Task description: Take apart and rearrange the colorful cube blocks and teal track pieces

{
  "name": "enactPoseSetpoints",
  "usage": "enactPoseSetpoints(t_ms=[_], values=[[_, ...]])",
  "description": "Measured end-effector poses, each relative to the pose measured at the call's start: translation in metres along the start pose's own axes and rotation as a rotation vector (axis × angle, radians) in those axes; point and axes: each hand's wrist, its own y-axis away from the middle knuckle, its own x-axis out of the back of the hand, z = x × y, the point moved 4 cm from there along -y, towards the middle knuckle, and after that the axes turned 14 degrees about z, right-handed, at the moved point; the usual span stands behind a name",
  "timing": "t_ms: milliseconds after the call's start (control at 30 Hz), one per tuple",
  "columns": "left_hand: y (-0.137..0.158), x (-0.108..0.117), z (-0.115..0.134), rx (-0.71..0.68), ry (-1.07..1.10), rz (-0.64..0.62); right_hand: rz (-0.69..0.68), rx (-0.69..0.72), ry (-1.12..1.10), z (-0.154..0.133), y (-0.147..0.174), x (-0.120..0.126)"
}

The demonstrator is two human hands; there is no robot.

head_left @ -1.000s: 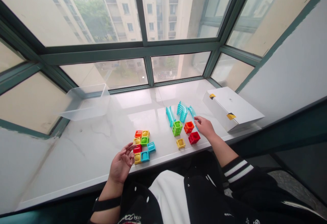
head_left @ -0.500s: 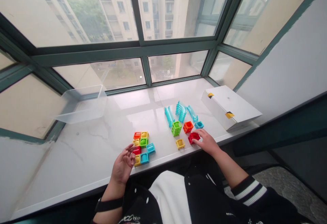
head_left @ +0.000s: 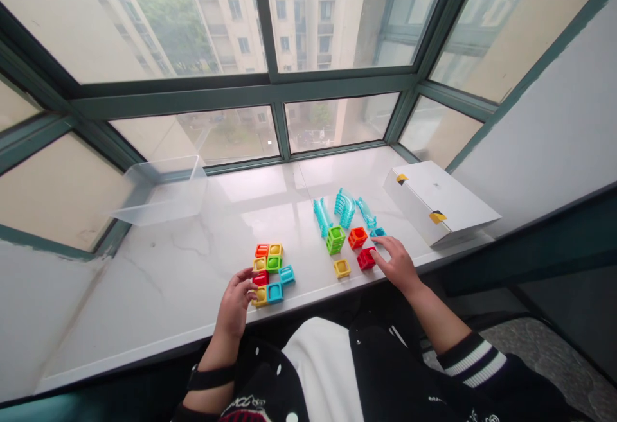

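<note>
My left hand [head_left: 236, 301] is at the left edge of a cluster of toy blocks, fingers apart and bent, their tips by a red block [head_left: 261, 278] and a yellow block [head_left: 259, 295]. Other blocks in that cluster are orange, yellow, a green block [head_left: 274, 263] and blue. On the other side, my right hand [head_left: 399, 266] has its thumb beside a red cube [head_left: 366, 258] and its fingertips by a blue block [head_left: 378, 233], with thumb and fingers apart. Close by stand an orange cube [head_left: 357, 237], a taller green block [head_left: 335, 240] and a yellow block [head_left: 342, 268].
Translucent turquoise track pieces [head_left: 345, 207] lie behind the right-hand blocks. A clear plastic bin [head_left: 166, 210] stands at the back left of the white sill [head_left: 193, 274], against the window. A white box [head_left: 443, 200] with yellow-black tabs sits at the right.
My right hand has let go of the red cube and shifted up towards the blue block. My left hand has turned, its fingers now lower against the left cluster. The view has shifted slightly.
</note>
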Motion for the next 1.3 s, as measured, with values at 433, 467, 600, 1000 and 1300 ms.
enactPoseSetpoints(t_ms=[433, 467, 600, 1000, 1300], values=[[-0.009, -0.034, -0.030, -0.953, -0.954, -0.172, -0.523, 0.285, -0.292, -0.138, 0.030, -0.119], [-0.011, -0.037, -0.035, -0.964, -1.003, -0.179, -0.563, 0.280, -0.252, -0.140, 0.033, -0.137], [-0.018, -0.043, -0.049, -0.992, -1.110, -0.177, -0.652, 0.264, -0.124, -0.139, 0.041, -0.195], [-0.020, -0.043, -0.051, -0.998, -1.105, -0.171, -0.597, 0.144, -0.041, -0.133, 0.025, -0.179], [-0.012, -0.047, -0.036, -0.883, -0.922, -0.188, -0.396, -0.091, -0.647, -0.138, 0.018, -0.117]])
